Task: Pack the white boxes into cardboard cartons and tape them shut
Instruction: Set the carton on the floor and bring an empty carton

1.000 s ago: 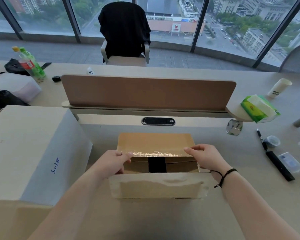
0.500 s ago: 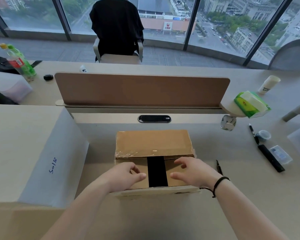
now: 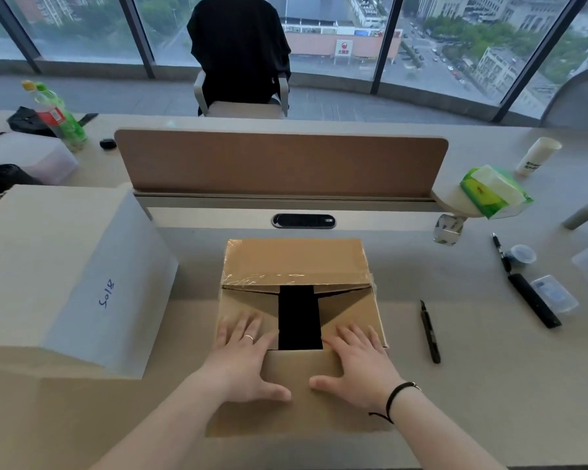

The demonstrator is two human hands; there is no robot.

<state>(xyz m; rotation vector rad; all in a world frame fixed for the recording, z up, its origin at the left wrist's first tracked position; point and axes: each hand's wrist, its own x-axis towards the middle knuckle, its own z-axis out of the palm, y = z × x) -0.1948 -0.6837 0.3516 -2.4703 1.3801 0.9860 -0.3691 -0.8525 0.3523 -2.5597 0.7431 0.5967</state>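
One wide-angle camera sits on my head, looking forward and steeply down, close over my hands at the brown cardboard carton (image 3: 297, 262) on the pale counter (image 3: 489, 385); its upper edge reaches the tall dark-framed windows (image 3: 381, 39) opposite.

High-rise office, desk (image 3: 489, 385) with divider panel (image 3: 279, 164), swivel chair (image 3: 240, 62), window wall

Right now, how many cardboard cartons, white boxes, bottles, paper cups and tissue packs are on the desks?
Cardboard carton: 1
White box: 1
Bottles: 2, standing together, one behind the other
Paper cup: 1
Tissue pack: 1
Total: 6
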